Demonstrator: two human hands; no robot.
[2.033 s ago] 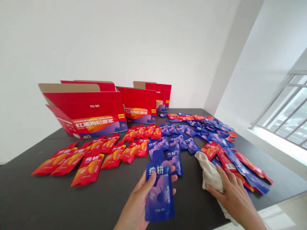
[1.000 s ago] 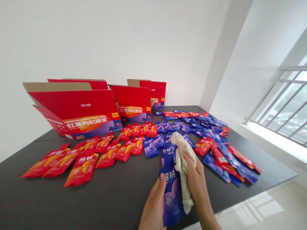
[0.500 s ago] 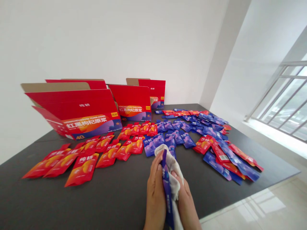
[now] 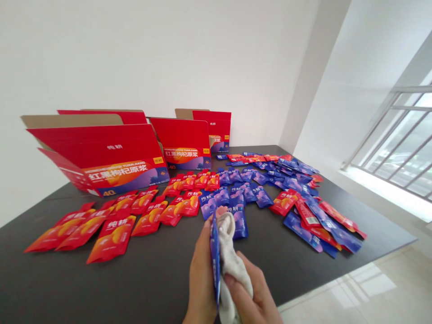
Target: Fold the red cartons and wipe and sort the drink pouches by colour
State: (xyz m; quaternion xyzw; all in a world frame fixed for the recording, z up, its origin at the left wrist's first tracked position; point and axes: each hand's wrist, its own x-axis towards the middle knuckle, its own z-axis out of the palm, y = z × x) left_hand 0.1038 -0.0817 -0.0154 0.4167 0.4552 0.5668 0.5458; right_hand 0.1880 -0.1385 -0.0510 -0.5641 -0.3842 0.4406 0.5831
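Observation:
Near the front of the dark table, my left hand point(image 4: 201, 274) is closed on a blue pouch point(image 4: 214, 256), held upright with its narrow edge toward me. Bunched in my right hand point(image 4: 251, 292) is a whitish cloth point(image 4: 231, 256), which lies against the right side of that pouch. Part of the cloth and the pouch's far face are hidden. Just beyond my hands, blue pouches point(image 4: 239, 220) lie in rows, and red pouches point(image 4: 113, 238) spread out to their left.
Red open-topped cartons point(image 4: 101, 157) stand along the back left of the dark table point(image 4: 101, 292). A mixed heap of red and blue pouches point(image 4: 320, 220) covers the right side. A white wall rises behind, and a railed window point(image 4: 405, 139) is at the right.
Both hands have shifted left with the pouch and cloth. My right hand has moved slightly away from the pouch and now grips the cloth bunched up, uncovering a blue pouch behind.

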